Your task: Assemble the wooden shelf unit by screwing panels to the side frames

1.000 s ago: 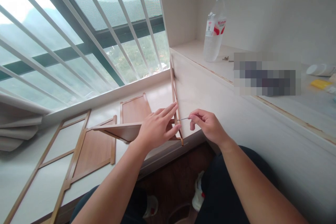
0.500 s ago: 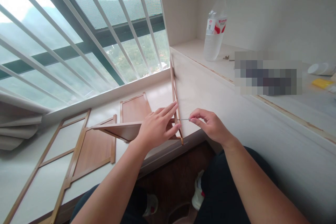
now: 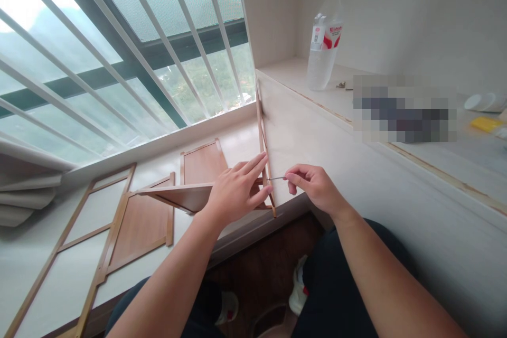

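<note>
Left hand (image 3: 235,190) flat, fingers spread, pressing a raised wooden panel (image 3: 182,194) against an upright frame (image 3: 264,153) that leans on the cabinet side (image 3: 317,137); right hand (image 3: 312,187) pinching a thin metal pin (image 3: 276,178), its tip at the frame; further panels (image 3: 138,229) flat on the sill; bottle (image 3: 324,37) on the shelf above.

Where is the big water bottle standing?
In the head view, the water bottle stands upright at the upper right, on the pale shelf beside the window, well above and apart from both hands.
</note>
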Tool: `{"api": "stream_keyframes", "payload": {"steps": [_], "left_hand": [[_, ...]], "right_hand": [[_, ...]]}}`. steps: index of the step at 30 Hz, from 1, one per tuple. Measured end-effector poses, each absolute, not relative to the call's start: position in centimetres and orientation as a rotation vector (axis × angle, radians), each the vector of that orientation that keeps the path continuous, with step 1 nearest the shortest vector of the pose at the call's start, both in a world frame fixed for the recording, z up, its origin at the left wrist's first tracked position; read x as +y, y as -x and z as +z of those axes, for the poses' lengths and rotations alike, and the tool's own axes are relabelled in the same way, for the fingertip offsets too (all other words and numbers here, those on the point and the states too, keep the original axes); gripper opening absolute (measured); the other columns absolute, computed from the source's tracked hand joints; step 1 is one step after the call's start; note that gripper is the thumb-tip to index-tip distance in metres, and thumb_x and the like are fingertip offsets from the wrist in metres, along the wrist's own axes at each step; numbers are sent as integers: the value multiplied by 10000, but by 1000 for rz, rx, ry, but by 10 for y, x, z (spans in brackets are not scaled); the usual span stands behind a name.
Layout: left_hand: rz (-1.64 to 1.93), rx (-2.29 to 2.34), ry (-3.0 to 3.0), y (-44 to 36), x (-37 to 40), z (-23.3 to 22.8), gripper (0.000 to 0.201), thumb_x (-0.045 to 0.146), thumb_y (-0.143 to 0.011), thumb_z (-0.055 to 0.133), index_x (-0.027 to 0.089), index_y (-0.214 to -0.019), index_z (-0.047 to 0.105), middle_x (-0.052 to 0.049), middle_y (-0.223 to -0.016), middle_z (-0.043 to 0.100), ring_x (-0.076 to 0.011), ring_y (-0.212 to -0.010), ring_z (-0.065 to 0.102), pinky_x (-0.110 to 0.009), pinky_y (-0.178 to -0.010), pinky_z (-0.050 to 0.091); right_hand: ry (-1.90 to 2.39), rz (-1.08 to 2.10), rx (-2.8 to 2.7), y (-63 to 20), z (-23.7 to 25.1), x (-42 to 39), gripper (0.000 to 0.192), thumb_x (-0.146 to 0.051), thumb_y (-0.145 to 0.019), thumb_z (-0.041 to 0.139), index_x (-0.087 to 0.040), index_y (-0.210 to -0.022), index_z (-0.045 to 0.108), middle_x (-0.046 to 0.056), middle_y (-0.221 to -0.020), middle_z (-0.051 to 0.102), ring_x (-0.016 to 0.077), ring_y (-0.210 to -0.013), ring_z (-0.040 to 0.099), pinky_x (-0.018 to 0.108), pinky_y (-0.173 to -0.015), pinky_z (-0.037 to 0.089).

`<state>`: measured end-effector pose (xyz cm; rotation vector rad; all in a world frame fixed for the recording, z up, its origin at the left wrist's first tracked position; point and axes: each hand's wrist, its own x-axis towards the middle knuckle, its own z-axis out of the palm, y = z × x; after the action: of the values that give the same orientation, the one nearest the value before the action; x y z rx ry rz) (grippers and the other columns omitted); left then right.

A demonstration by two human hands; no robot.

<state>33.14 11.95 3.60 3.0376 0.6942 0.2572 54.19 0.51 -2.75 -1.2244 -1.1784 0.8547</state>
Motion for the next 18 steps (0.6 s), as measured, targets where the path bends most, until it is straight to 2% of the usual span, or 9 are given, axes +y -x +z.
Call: {"api": "stream_keyframes", "payload": {"steps": [8,18], "left_hand": [[249,695,-3023,-332,119,36,702,619,-1034,371,269,-1641,341,-21,-1672,394,-291,-1402,530,-442,-1090,515],[220,709,-3026,-332,118,39,697,617,-1032,371,269,-1636,352,-17,-1673,388,-288,-1403,529,-434,-1096,503]], "right_hand": [[1195,903,-1091,-544,-27,6,317,-483,-952,686,-185,-846,708,-1,-644,661,159,-622,598,318,-700,503],[1207,771,-1116,-544,-28,6,260,-453,-851,817,-204,-896,755,33,-855,750,200,-836,685,327,-813,548]]}}
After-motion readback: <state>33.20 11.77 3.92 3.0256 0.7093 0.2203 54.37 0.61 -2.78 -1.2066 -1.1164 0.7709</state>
